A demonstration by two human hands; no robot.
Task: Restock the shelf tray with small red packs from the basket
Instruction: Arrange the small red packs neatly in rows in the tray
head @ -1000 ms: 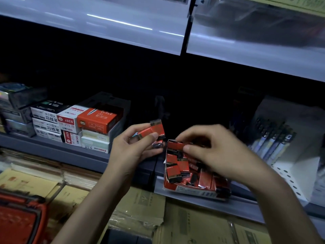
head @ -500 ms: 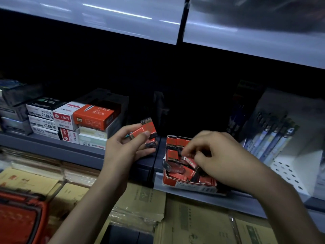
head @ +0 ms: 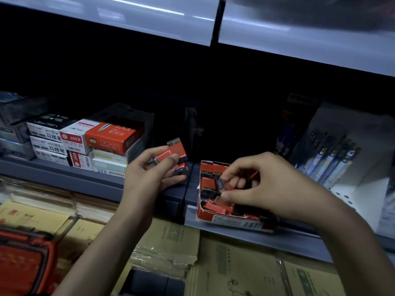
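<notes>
A torn red cardboard tray (head: 215,216) sits on the grey shelf (head: 96,180) and holds several small red packs (head: 207,182) lying at odd angles. My right hand (head: 256,184) hovers over the tray, with thumb and fingers pinching one small red pack (head: 227,184) just above the others. My left hand (head: 149,174) is left of the tray and grips a small stack of red packs (head: 176,151), thumb pressed on top. The red basket (head: 23,263) shows at the bottom left corner.
Stacked white and orange stationery boxes (head: 85,144) stand on the shelf to the left. A white perforated display of pens (head: 342,163) stands at the right. Brown paper envelopes (head: 235,270) lie on the level below. An upper shelf edge (head: 213,24) hangs overhead.
My right hand lifted slightly inside the tray and now pinches one pack between thumb and fingers. My left hand kept its stack, almost unmoved.
</notes>
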